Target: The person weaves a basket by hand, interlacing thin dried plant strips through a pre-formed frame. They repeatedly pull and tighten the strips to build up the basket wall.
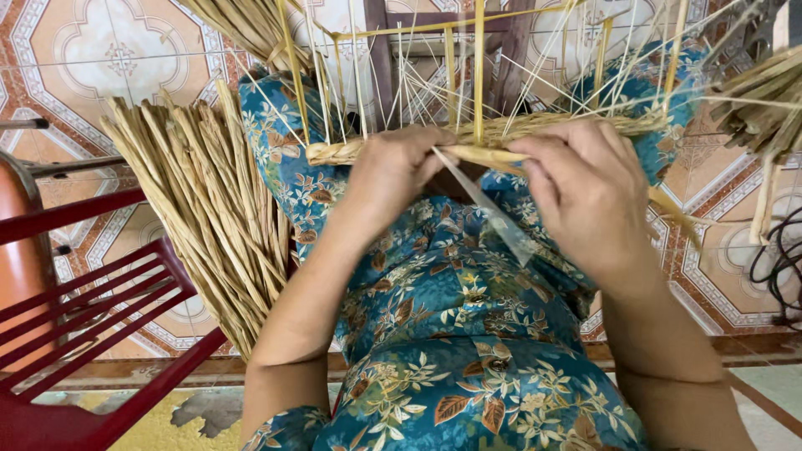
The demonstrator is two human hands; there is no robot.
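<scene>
Gripping the pale, tightly plaited straw braid [501, 138], left hand [393, 171] and right hand [589, 188] pinch its loose golden strands

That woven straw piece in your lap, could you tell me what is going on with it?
A seated person works a straw weaving held over the knees. The left hand grips its braided edge, while the right hand pinches a strand beside it. Loose stalks stick upward from the braid. A bundle of straw leans at the left, next to a red chair.

Two hands [493, 179], one straw braid [334, 152], one red chair [92, 309]
</scene>
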